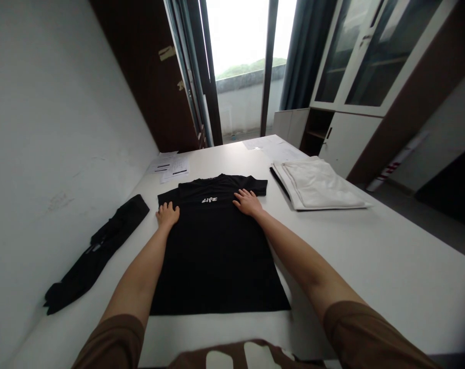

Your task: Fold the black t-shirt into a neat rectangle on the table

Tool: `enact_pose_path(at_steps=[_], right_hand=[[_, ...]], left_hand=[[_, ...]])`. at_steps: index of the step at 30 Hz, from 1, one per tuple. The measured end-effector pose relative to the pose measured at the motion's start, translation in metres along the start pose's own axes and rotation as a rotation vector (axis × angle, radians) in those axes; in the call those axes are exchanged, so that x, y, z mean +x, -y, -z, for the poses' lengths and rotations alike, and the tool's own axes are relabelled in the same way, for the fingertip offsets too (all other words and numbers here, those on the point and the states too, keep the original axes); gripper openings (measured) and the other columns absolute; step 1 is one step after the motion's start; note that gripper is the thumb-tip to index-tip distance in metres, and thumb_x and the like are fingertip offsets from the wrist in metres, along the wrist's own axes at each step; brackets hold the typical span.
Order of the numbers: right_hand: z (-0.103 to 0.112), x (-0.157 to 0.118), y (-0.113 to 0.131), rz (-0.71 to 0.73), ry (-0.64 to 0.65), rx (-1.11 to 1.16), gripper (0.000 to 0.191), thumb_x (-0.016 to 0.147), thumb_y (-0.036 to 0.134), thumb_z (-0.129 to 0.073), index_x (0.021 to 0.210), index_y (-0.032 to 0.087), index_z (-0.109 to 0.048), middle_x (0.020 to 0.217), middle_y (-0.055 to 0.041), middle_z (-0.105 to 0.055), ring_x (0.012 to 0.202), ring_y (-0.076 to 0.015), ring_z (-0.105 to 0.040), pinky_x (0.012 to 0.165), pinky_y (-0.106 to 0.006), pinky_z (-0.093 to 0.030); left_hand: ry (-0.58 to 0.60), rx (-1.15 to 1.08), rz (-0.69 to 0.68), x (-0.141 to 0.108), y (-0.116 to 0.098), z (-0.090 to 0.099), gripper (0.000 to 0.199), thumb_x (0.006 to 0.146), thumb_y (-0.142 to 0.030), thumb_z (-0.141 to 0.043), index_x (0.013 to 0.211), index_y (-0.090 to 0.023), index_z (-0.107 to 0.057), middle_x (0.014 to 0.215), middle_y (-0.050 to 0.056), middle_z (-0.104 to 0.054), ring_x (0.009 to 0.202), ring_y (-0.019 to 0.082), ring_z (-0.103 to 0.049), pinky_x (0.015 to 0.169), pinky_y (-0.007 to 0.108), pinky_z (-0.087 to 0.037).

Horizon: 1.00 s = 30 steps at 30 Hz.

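A black T-shirt [217, 256] lies spread flat on the white table [370, 266], its collar away from me and its hem towards me. White lettering shows across its upper part. My left hand [167, 214] rests on the left edge of the shirt just below the sleeve, fingers spread. On the opposite side, my right hand [248, 202] lies on the shirt near the right sleeve, its fingers apart too. Neither hand holds a fold of cloth that I can see.
A folded black garment [97, 251] lies along the wall at left. White folded cloths [317, 182] are stacked on something black at right. Printed papers [174, 166] lie at the far left, more sheets [273, 146] at the far end. Beyond stand a window and a cabinet [351, 133].
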State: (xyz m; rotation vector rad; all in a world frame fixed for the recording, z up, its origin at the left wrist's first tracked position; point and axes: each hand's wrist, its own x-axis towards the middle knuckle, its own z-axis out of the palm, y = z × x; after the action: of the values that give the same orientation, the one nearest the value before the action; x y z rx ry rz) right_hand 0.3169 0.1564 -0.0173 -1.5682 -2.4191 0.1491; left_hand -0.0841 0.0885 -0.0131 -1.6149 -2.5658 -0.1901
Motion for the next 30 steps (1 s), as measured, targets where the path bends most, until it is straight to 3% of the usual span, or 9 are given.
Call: enact_pose_path(at_steps=[4,12,16,21,24,28,30], right_hand=[[0.0,-0.002,0.001,-0.005,-0.031,-0.004,0.057,0.104,0.054,-0.038,0.15,0.024,-0.05,0.161,-0.0092,-0.039,0.151,-0.0281,-0.027,0.123,-0.049,-0.017],[0.0,-0.006,0.001,-0.007,-0.038,0.006,0.054,0.103,0.051,-0.042,0.148,0.023,-0.052,0.16,-0.0095,-0.041,0.15,-0.0293,-0.03,0.122,-0.049,-0.019],[0.0,-0.005,0.002,-0.017,-0.044,-0.002,0.054,0.103,0.05,-0.042,0.148,0.023,-0.052,0.159,-0.0099,-0.041,0.15,-0.0297,-0.029,0.122,-0.05,-0.019],[0.003,-0.006,0.01,-0.032,-0.03,-0.026,0.054,0.102,0.052,-0.044,0.147,0.023,-0.054,0.159,-0.0114,-0.041,0.15,-0.0313,-0.029,0.121,-0.053,-0.02],[0.006,-0.01,0.025,0.055,-0.018,-0.032,0.059,0.101,0.057,-0.043,0.152,0.026,-0.048,0.164,-0.01,-0.033,0.153,-0.0305,-0.022,0.123,-0.054,-0.015],[0.004,-0.016,0.049,0.288,0.031,0.005,0.064,0.101,0.063,-0.038,0.157,0.031,-0.039,0.168,-0.0054,-0.024,0.155,-0.0275,-0.015,0.125,-0.051,-0.011],[0.001,-0.017,0.053,0.334,0.08,0.02,0.065,0.102,0.064,-0.036,0.157,0.031,-0.039,0.168,-0.0055,-0.024,0.155,-0.0283,-0.017,0.125,-0.051,-0.011]], left_hand=[[-0.013,-0.006,0.033,0.001,0.001,0.0,0.063,0.1,-0.052,-0.029,0.151,-0.019,-0.045,0.16,0.016,-0.039,0.146,0.038,-0.034,0.115,0.061,-0.029],[0.04,-0.013,0.022,0.002,0.007,-0.004,0.073,0.099,-0.061,-0.026,0.156,-0.016,-0.037,0.165,0.017,-0.029,0.152,0.037,-0.025,0.119,0.06,-0.024],[0.008,-0.016,-0.019,-0.009,0.012,-0.001,0.071,0.1,-0.059,-0.027,0.156,-0.017,-0.038,0.164,0.015,-0.033,0.151,0.037,-0.027,0.119,0.058,-0.026],[-0.045,-0.023,-0.113,-0.033,0.015,0.005,0.06,0.102,-0.051,-0.033,0.15,-0.018,-0.05,0.161,0.011,-0.039,0.149,0.031,-0.031,0.122,0.047,-0.026],[-0.034,-0.009,-0.228,-0.047,0.008,0.007,0.057,0.1,-0.051,-0.04,0.145,-0.021,-0.055,0.161,0.009,-0.039,0.149,0.031,-0.033,0.122,0.045,-0.026],[0.041,-0.022,-0.346,-0.063,-0.015,0.007,0.063,0.101,-0.058,-0.038,0.152,-0.022,-0.047,0.164,0.01,-0.034,0.152,0.033,-0.026,0.121,0.052,-0.025],[0.075,-0.041,-0.406,-0.069,-0.025,0.006,0.065,0.102,-0.06,-0.035,0.155,-0.024,-0.041,0.165,0.01,-0.031,0.153,0.032,-0.023,0.121,0.054,-0.025]])
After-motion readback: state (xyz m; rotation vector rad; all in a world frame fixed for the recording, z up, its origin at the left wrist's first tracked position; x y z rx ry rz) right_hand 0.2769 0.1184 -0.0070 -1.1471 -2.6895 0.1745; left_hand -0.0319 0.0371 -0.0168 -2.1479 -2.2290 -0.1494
